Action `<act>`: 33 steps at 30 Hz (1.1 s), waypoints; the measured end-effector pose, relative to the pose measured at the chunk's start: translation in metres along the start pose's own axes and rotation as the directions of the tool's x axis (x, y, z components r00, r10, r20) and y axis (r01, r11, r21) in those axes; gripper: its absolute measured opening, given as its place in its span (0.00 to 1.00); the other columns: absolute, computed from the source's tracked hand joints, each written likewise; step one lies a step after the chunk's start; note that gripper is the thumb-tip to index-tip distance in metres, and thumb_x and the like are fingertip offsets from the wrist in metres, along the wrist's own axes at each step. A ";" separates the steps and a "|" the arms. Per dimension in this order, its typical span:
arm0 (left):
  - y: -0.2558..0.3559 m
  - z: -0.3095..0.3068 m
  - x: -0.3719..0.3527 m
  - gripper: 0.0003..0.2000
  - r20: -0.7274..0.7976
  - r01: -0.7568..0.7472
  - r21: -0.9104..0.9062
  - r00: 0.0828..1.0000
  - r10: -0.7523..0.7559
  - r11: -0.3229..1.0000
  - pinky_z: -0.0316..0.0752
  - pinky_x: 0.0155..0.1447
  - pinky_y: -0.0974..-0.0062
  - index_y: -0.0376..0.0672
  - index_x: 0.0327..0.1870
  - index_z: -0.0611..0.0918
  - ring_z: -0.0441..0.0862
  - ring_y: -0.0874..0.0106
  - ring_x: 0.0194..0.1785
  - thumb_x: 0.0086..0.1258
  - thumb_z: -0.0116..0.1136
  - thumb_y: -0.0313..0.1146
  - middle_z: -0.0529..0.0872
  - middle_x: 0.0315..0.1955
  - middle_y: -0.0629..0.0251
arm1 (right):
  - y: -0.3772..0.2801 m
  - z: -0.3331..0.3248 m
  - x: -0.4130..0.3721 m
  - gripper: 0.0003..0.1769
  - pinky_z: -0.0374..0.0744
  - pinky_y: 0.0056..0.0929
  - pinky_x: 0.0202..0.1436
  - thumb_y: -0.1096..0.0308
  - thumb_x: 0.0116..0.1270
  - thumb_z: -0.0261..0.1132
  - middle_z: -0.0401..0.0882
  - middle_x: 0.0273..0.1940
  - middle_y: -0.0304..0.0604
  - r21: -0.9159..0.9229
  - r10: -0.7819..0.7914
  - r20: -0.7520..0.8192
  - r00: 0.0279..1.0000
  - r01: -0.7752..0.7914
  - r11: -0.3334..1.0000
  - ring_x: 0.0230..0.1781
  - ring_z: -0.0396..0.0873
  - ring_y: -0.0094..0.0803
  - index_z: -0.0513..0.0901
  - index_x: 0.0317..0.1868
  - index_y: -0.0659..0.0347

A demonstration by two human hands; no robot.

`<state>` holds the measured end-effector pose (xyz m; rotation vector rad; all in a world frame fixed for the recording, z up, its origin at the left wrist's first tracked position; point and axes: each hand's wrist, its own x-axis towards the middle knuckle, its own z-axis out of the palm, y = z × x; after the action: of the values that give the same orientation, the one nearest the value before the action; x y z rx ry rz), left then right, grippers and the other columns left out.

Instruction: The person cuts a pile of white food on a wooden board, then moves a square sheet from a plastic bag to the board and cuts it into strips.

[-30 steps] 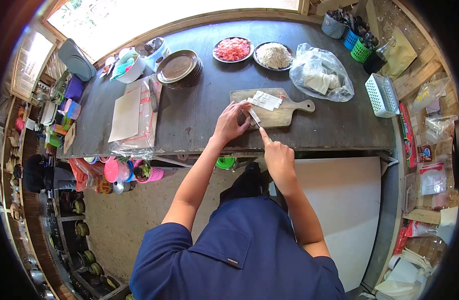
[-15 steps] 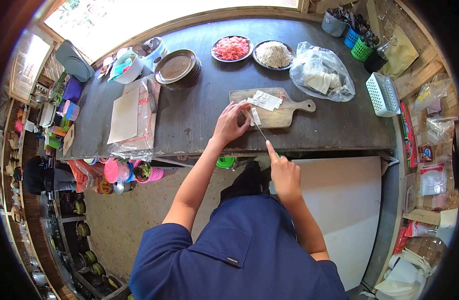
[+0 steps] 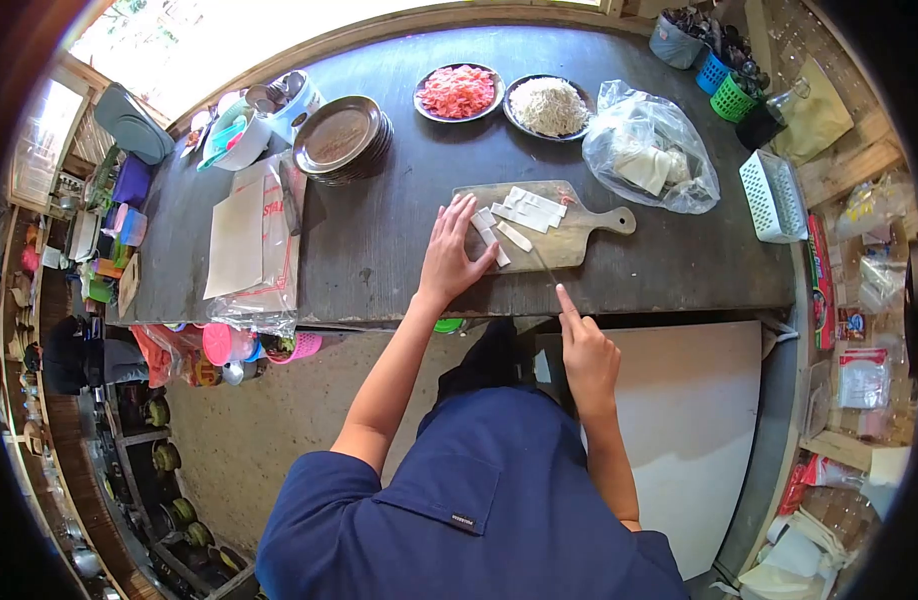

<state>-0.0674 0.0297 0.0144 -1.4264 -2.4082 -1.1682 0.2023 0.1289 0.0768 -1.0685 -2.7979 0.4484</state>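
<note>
A wooden cutting board (image 3: pixel 554 256) with a handle lies near the table's front edge. White flat strips (image 3: pixel 529 208) rest in a group on its upper part, and a loose white piece (image 3: pixel 514 236) lies below them. My left hand (image 3: pixel 453 258) is at the board's left edge, fingers stretched out, thumb beside more white strips (image 3: pixel 487 238). In my right hand (image 3: pixel 589 358) is a knife (image 3: pixel 545 266), index finger extended along it, its blade reaching over the board's lower edge by the loose piece. The knife's handle is mostly hidden by the hand.
Behind the board stand a plate of chopped red pieces (image 3: pixel 459 92), a plate of pale shreds (image 3: pixel 549 106) and a clear plastic bag (image 3: pixel 649 150) with white contents. Stacked dark plates (image 3: pixel 341 138), cardboard (image 3: pixel 241 240) and another knife (image 3: pixel 291 200) are left. A white basket (image 3: pixel 774 195) stands right.
My left hand has loosened from a pinch near the strips and spread its fingers. The knife has drawn back toward me and right, and a white piece now lies apart by its tip.
</note>
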 end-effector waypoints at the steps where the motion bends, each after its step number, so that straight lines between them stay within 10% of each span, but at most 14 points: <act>1: 0.000 0.001 0.000 0.39 -0.009 0.012 0.068 1.000 -0.011 0.998 0.54 0.90 0.49 0.40 0.80 0.72 0.65 0.51 0.85 0.72 0.73 0.47 0.74 0.79 0.50 | 0.000 -0.003 0.005 0.28 0.82 0.53 0.35 0.58 0.85 0.62 0.81 0.30 0.46 0.060 0.022 0.001 1.000 -0.022 0.998 0.29 0.86 0.51 0.75 0.82 0.27; 16: 0.008 0.001 0.020 0.18 -0.012 0.201 0.104 0.980 -0.201 0.974 0.54 0.89 0.45 0.45 0.56 0.88 0.61 0.47 0.87 0.71 0.74 0.42 0.74 0.78 0.52 | 0.002 -0.001 0.052 0.28 0.80 0.47 0.35 0.61 0.85 0.64 0.77 0.31 0.46 0.338 -0.055 -0.108 0.993 0.088 0.937 0.27 0.81 0.47 0.77 0.81 0.32; 20: 0.004 -0.001 0.034 0.13 0.012 0.237 0.044 0.971 -0.237 0.971 0.54 0.89 0.45 0.43 0.47 0.86 0.60 0.43 0.86 0.70 0.76 0.39 0.74 0.78 0.49 | 0.008 -0.010 0.062 0.26 0.84 0.39 0.44 0.64 0.84 0.65 0.91 0.43 0.52 0.383 -0.009 -0.010 1.000 0.013 0.924 0.35 0.88 0.43 0.80 0.79 0.40; 24: -0.004 -0.004 0.042 0.13 0.045 0.235 0.001 0.971 -0.235 0.972 0.54 0.89 0.44 0.43 0.46 0.86 0.60 0.42 0.86 0.69 0.76 0.38 0.73 0.78 0.48 | 0.028 -0.019 0.060 0.29 0.82 0.30 0.43 0.70 0.83 0.67 0.88 0.35 0.44 0.557 0.022 0.193 0.981 -0.128 0.821 0.32 0.83 0.25 0.79 0.80 0.43; 33: -0.020 -0.005 0.052 0.15 0.083 0.188 -0.034 0.979 -0.184 0.982 0.53 0.90 0.45 0.47 0.55 0.88 0.59 0.44 0.87 0.72 0.74 0.41 0.71 0.80 0.50 | 0.031 -0.016 0.060 0.29 0.81 0.27 0.42 0.67 0.83 0.67 0.84 0.31 0.39 0.638 0.066 0.203 0.977 -0.183 0.748 0.30 0.78 0.21 0.77 0.82 0.44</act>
<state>-0.1132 0.0578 0.0304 -1.3057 -2.6360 -1.2293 0.1801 0.1943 0.0820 -1.0639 -2.3479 1.4654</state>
